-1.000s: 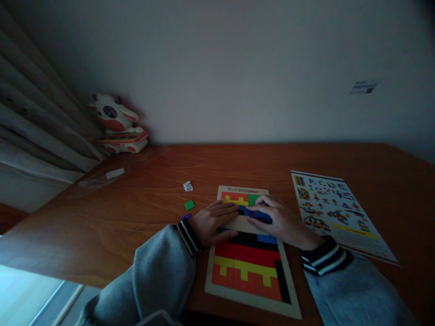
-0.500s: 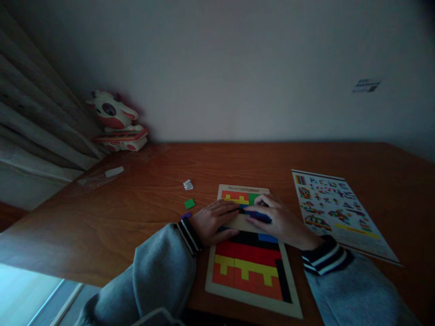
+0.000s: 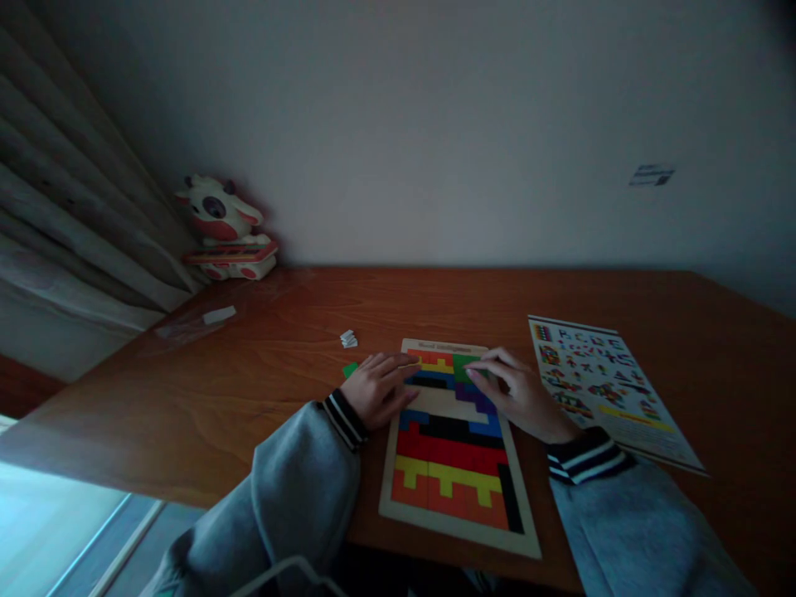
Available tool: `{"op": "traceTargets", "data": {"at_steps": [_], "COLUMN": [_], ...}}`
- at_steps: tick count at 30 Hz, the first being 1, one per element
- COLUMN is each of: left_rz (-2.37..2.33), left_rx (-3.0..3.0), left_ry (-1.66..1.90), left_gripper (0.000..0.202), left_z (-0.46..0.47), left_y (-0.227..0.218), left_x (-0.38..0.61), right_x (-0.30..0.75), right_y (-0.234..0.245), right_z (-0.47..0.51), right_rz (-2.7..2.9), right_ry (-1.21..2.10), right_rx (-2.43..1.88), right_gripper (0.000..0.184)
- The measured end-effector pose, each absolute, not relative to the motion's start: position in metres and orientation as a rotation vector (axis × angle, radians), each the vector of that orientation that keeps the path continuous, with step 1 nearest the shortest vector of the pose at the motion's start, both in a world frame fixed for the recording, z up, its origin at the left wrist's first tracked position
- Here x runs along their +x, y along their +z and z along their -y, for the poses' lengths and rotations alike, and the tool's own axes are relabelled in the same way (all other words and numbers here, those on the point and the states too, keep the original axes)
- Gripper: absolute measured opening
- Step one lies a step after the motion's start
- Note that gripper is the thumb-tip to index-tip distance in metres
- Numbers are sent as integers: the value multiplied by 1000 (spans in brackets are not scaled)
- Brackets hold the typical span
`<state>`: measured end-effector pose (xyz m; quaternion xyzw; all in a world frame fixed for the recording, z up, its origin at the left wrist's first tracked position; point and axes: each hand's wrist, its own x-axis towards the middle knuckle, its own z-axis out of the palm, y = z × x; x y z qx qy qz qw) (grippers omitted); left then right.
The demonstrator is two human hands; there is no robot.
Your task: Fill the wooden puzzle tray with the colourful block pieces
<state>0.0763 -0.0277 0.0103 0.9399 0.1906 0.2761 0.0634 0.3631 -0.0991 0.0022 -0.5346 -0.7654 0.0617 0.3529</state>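
A wooden puzzle board (image 3: 460, 543) lies on the table, filled with coloured block pieces except for a bare pale band across its middle. My left hand (image 3: 381, 390) rests at the board's left edge, fingers loosely stretched over it and holding nothing. By the right edge hovers my right hand (image 3: 519, 394), its thumb and forefinger apart with nothing visible between them. Just below its fingertips, a purple piece (image 3: 473, 395) lies in the board under the green piece (image 3: 463, 366). A loose green piece (image 3: 350, 370) peeks out behind my left hand, partly covered.
Right of the board lies a printed pattern sheet (image 3: 613, 390). A small heap of white pieces (image 3: 349, 338) sits at the back left of the board. Farther left stand a toy cow with a keyboard (image 3: 230, 232) and a curtain (image 3: 80, 224). A wall (image 3: 423, 141) rises behind the table.
My right hand has let go of the purple piece, now lying in the board, and drawn slightly right. My left hand has shifted left, uncovering more of the board and hiding the loose purple piece.
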Motion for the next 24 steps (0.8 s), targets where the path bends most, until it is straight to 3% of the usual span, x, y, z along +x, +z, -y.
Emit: {"op": "traceTargets", "data": {"at_steps": [5, 14, 21, 24], "left_rz": [-929, -1313, -1267, -1229], "left_rx": [2851, 2800, 2667, 2622], "left_ry": [955, 688, 793, 795], "left_gripper": [39, 70, 40, 37], "left_z": [28, 50, 25, 11], "left_y": [14, -13, -2, -2], "left_x": [32, -42, -17, -11], "right_x": [368, 364, 367, 371], "right_y": [-1, -9, -16, -19], "right_z": [118, 151, 148, 147], "right_rz": [1920, 2003, 1982, 1948], "right_ry": [11, -47, -19, -20], "right_rx": [-1415, -1448, -1472, -1478], "right_gripper": [26, 25, 25, 26]}}
